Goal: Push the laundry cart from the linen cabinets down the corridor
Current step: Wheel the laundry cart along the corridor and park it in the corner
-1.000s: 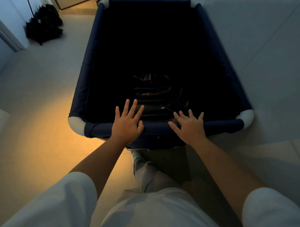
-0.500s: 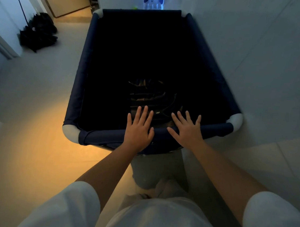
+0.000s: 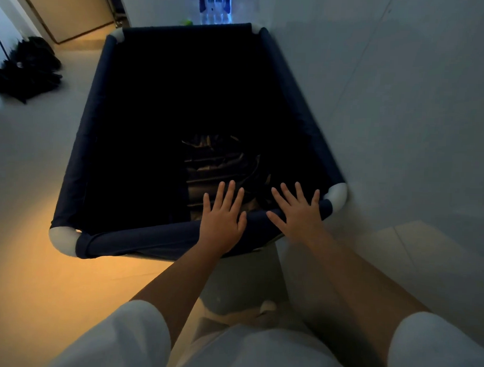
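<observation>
The laundry cart [image 3: 80,139] is a deep bin of dark navy fabric with white corner caps, standing in front of me on the pale floor. My left hand [image 3: 222,219] lies flat on its near rim, fingers spread. My right hand [image 3: 299,211] rests flat on the same rim close to the right corner, fingers spread too. Neither hand wraps the rail. Dark folded cloth [image 3: 219,160] lies at the bottom of the bin; the rest of the inside is too dark to make out.
A grey wall [image 3: 402,106] runs along the cart's right side, almost touching its near right corner. A black bag heap [image 3: 28,71] sits at the left by a wall. A wooden door [image 3: 68,9] and blue-and-white packs [image 3: 215,6] are ahead.
The cart has swung so its near right corner sits closer to the right wall. Both hands have slid rightwards along the rim. More of the corridor ahead shows.
</observation>
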{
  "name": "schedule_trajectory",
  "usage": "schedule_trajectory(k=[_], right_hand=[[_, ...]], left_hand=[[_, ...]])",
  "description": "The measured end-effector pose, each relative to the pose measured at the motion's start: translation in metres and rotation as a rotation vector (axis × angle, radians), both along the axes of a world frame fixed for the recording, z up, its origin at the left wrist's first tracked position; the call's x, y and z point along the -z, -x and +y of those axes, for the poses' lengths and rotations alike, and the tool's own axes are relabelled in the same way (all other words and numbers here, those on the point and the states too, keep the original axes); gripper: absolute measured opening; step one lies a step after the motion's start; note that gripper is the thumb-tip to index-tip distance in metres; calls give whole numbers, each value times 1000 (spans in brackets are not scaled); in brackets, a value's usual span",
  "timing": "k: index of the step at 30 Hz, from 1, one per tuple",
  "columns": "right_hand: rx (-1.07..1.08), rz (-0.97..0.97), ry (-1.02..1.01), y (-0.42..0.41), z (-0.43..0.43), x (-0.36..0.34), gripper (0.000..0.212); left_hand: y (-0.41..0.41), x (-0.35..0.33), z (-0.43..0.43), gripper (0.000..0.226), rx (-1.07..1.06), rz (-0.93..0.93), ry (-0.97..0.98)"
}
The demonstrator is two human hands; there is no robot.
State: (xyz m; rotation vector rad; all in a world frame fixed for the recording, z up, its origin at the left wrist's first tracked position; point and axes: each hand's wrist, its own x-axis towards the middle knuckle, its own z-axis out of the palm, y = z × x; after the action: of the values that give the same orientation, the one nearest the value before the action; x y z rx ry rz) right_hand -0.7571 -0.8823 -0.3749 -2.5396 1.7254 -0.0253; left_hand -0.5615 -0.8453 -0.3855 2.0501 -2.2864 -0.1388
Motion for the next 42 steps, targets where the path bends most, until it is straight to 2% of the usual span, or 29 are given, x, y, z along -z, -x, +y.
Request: schedule_trajectory(k=[17, 28, 42], right_hand=[[-20, -122, 55, 1, 2, 3, 58], [-2, -47, 37, 1, 0, 6, 62], [5, -49, 24, 2, 1, 5, 63]], left_hand=[[2, -3, 1, 56, 21, -65, -14], [2, -6, -1, 56, 39, -102, -47], [4, -5, 1, 56, 16, -84, -33]])
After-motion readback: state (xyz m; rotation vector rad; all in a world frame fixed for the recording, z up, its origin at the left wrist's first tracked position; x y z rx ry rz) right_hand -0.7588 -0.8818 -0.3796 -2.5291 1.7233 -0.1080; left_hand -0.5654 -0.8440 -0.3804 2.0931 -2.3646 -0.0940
